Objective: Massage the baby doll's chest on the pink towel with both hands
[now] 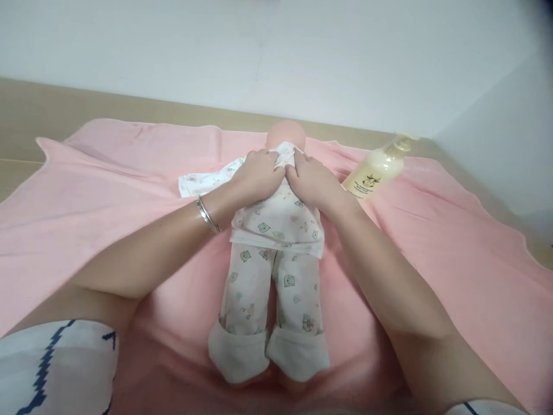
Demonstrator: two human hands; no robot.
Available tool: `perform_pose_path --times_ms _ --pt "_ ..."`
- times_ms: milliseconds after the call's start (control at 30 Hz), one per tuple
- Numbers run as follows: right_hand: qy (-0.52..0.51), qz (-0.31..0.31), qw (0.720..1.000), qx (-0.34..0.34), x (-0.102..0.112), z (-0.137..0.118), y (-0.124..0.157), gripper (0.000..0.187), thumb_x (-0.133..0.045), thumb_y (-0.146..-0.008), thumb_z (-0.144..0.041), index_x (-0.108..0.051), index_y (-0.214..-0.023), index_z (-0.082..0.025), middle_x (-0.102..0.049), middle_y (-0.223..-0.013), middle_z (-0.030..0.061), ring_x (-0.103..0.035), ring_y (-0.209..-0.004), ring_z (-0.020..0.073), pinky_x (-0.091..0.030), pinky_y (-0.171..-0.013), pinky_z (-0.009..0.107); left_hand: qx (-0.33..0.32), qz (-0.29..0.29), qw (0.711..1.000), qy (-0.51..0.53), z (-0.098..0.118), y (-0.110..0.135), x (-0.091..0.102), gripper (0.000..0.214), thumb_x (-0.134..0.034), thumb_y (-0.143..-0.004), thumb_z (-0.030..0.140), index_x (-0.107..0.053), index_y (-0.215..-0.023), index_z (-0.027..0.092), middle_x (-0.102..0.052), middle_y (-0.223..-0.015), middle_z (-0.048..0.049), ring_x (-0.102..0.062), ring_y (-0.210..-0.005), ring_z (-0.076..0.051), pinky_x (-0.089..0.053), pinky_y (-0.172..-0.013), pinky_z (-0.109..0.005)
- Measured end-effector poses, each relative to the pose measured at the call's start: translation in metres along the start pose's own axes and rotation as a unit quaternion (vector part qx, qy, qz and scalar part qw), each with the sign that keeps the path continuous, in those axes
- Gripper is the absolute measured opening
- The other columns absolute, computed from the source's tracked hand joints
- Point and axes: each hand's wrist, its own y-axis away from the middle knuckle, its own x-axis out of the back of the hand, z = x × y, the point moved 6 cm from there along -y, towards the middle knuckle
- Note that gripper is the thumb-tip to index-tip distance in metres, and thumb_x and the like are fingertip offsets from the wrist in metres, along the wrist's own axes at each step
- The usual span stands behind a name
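Cuffed trousers at six o'clock are already on the baby doll, which lies mid-towel. Its printed top covers the chest. Left hand and right hand pinch the bunched collar at twelve o'clock, not yet smoothed. Lotion bottle lies at two o'clock.

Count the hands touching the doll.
2: the left hand and the right hand, side by side, both gripping the printed top near the neck of the doll. No others show.
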Motion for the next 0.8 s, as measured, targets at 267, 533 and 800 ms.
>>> perform_pose_path --times_ms 267,533,800 --pt "0.091 -0.017 0.995 -0.020 0.018 -0.023 0.020 0.029 -0.039 -0.101 -0.021 -0.067 -0.100 -0.014 -0.069 -0.089 0.0173 -0.068 -0.082 0.0336 -0.051 -0.070 0.043 0.023 0.011 1.000 0.005 -0.019 -0.014 -0.005 0.041 -0.033 -0.099 0.030 -0.068 -0.115 0.015 -0.071 -0.119 -0.0185 -0.066 -0.110 -0.034 -0.053 -0.099 -0.048" --pt "0.024 -0.018 0.999 -0.019 0.009 -0.009 -0.001 0.044 -0.029 -0.107 -0.025 -0.065 -0.125 -0.006 -0.073 -0.119 0.0220 -0.069 -0.105 0.0358 -0.052 -0.085 0.043 0.005 -0.029 0.996 -0.079 0.008 0.001 0.000 0.043 -0.031 -0.101 0.021 -0.067 -0.121 0.007 -0.068 -0.123 -0.0233 -0.064 -0.118 -0.038 -0.053 -0.103 -0.051" --pt "0.059 0.011 0.998 0.013 -0.001 -0.009 -0.005 0.050 -0.022 -0.109 -0.024 -0.058 -0.135 -0.001 -0.068 -0.130 0.0258 -0.066 -0.115 0.0373 -0.052 -0.094 0.046 0.011 -0.017 1.000 -0.007 0.002 -0.001 0.002 0.027 -0.041 -0.096 0.018 -0.068 -0.098 0.016 -0.070 -0.107 -0.0153 -0.068 -0.097 -0.029 -0.055 -0.088 -0.041"
